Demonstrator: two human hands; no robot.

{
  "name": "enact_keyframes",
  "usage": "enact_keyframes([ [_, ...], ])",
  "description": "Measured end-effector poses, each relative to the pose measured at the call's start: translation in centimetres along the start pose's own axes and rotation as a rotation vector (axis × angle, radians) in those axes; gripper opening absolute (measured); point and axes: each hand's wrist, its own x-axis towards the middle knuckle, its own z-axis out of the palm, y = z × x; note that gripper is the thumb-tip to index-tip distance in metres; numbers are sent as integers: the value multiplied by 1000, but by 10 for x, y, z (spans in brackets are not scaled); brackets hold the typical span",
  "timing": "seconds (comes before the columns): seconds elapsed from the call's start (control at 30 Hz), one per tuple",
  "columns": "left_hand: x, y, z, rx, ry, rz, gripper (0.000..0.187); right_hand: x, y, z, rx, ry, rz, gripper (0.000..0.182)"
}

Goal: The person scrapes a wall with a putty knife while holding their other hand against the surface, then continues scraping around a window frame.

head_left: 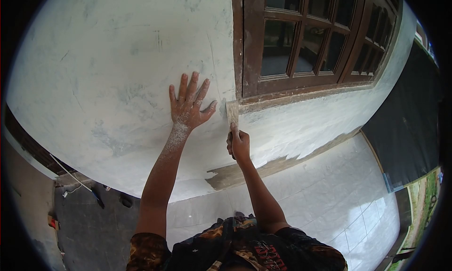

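Observation:
My left hand (pixel 189 105) lies flat with fingers spread against the white plastered wall (pixel 141 50), and white dust coats its wrist and knuckles. My right hand (pixel 239 145) is wrapped round the handle of a putty knife (pixel 232 112), whose blade points up. The blade, smeared with pale filler, rests at the wall just by the lower left corner of the brown window frame (pixel 252 90). Grey smudges and thin scratch lines mark the wall around my left hand. Most of the knife's handle is hidden in my fist.
Dark window panes (pixel 278 45) sit in the frame at upper right. Bare grey cement (pixel 235 176) shows along the wall's foot above a pale tiled floor (pixel 301 177). A black sheet (pixel 405 120) hangs at right. A thin pole (pixel 70 174) leans at lower left over dark flooring.

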Motion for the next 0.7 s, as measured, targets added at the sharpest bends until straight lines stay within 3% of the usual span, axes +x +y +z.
enact_keyframes([
  [0.4, 1, -1, 1, -5, 5, 2, 76, 3, -2, 2, 6, -11, -57, 54],
  [0.6, -2, -1, 2, 8, 12, 7, 76, -1, 12, -6, -69, 11, 21, 54],
  [0.7, -2, 0, 2, 3, 3, 6, 76, 1, -6, 3, -37, 10, -65, 55],
])
